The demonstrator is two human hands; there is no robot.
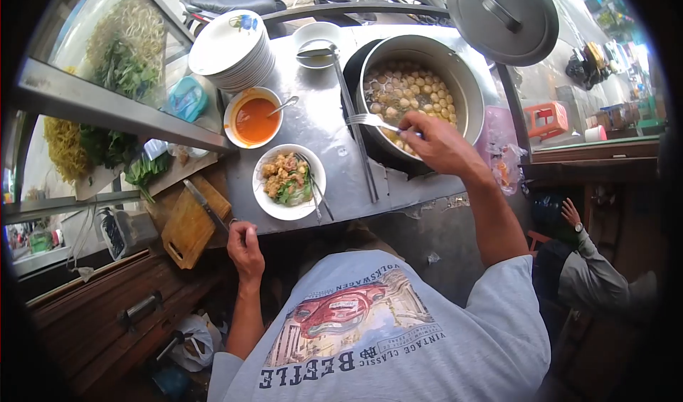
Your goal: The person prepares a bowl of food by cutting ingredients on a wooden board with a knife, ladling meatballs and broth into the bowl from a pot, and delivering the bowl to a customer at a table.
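Note:
A metal fork is in my right hand, tines pointing left, over the near rim of a large pot. Many round meatballs float in the pot's broth. My left hand is closed below the table's front edge, beside a knife on a wooden cutting board; whether it holds anything is hidden. Between my hands stands a white bowl with chopped food, green leaves and cutlery. A long-handled metal utensil lies left of the pot, its head over a small bowl.
A bowl of orange sauce with a spoon and a stack of plates stand at back left. Glass cases hold noodles and greens. A pot lid is behind the pot. At right is another person's arm.

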